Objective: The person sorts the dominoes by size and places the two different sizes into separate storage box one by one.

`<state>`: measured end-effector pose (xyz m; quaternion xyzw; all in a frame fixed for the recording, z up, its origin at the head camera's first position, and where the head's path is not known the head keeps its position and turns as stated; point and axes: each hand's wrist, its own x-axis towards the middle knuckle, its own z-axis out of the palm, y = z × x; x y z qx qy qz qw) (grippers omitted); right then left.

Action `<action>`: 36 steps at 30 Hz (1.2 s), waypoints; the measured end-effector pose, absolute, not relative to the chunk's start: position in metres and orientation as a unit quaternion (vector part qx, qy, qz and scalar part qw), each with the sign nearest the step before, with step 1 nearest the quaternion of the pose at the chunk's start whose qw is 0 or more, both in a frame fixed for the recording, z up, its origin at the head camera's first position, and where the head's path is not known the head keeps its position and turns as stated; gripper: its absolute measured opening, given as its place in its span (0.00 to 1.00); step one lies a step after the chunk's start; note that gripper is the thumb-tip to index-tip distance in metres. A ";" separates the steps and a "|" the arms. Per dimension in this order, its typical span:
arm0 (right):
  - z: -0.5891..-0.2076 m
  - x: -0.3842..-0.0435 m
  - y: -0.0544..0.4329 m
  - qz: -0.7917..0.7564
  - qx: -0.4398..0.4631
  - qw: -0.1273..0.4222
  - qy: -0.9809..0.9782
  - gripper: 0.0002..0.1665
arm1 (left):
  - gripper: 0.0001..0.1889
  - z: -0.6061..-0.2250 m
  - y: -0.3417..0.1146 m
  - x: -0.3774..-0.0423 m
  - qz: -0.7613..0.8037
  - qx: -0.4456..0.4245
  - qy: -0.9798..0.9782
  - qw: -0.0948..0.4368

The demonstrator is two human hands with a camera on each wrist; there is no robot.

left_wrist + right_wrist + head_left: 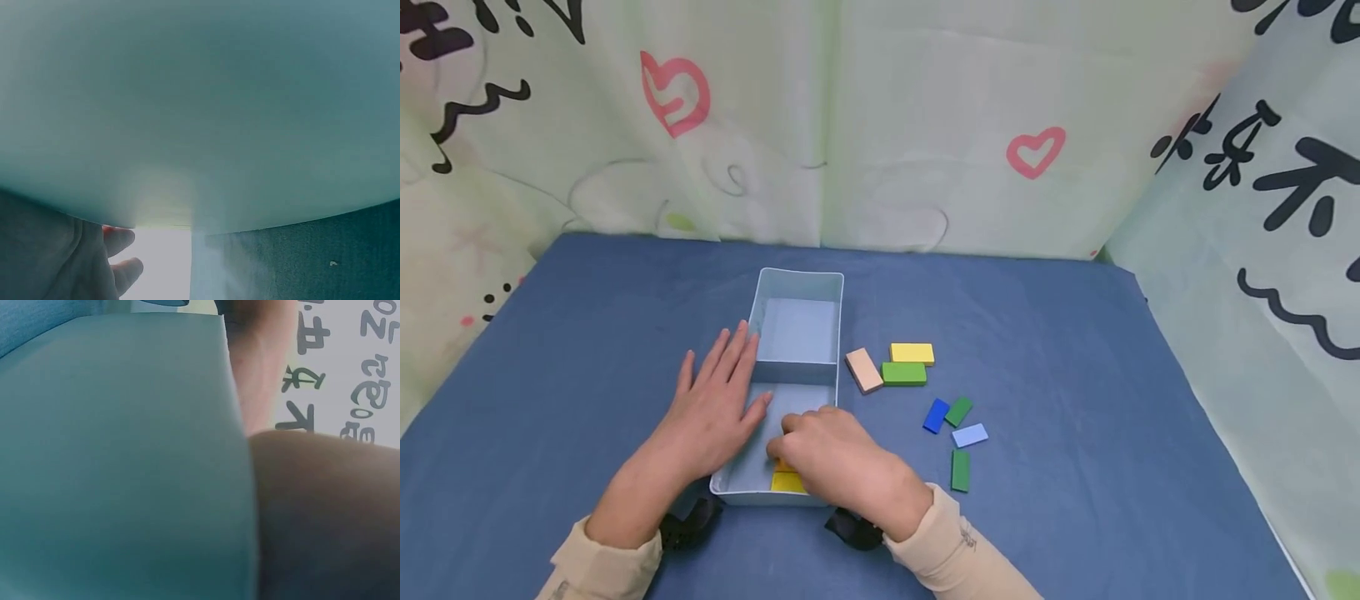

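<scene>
A pale blue two-compartment box (793, 364) stands on the table, and its wall (200, 125) fills much of both wrist views. My left hand (711, 417) lies over the box's left rim with fingers straight and spread. Inside the near compartment, my right hand (842, 454) has curled fingers and pinches an orange block (785, 466). Right below that one lies a yellow block (787, 482), partly covered by the same hand. The right wrist view shows the box wall (125, 456) with the right hand (325, 487) blurred beside it.
Right of the box lie a peach block (864, 371), a yellow block (912, 354) and a light green block (904, 374). Nearer are a blue block (936, 416), dark green blocks (960, 471) and a light blue block (970, 436). A printed curtain (910, 125) hangs behind the blue-covered table (1075, 417).
</scene>
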<state>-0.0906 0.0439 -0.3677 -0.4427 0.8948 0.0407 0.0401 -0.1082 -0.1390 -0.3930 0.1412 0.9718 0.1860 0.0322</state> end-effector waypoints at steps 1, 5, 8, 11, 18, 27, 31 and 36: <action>-0.367 -0.090 0.044 0.043 -0.443 0.041 0.895 0.12 | 0.40 -0.393 -0.139 -0.108 0.188 0.141 0.972 0.034; -0.366 -0.089 0.046 0.039 -0.455 0.040 0.889 0.14 | 0.40 -0.393 -0.139 -0.109 0.190 0.140 0.971 0.040; -0.367 -0.089 0.048 0.026 -0.475 0.049 0.878 0.15 | 0.40 -0.394 -0.139 -0.109 0.189 0.145 0.970 0.038; -0.367 -0.090 0.049 0.019 -0.492 0.062 0.868 0.14 | 0.39 -0.393 -0.139 -0.108 0.192 0.149 0.969 0.033; -0.366 -0.091 0.049 0.025 -0.500 0.059 0.864 0.11 | 0.38 -0.393 -0.140 -0.107 0.197 0.152 0.968 0.028; -0.366 -0.090 0.050 0.041 -0.500 0.055 0.863 0.15 | 0.38 -0.392 -0.141 -0.109 0.185 0.151 0.971 0.026; -0.365 -0.088 0.051 0.041 -0.502 0.046 0.863 0.15 | 0.38 -0.392 -0.142 -0.107 0.185 0.150 0.971 0.026; -0.363 -0.086 0.052 0.025 -0.495 0.064 0.866 0.20 | 0.38 -0.393 -0.141 -0.105 0.189 0.152 0.970 0.020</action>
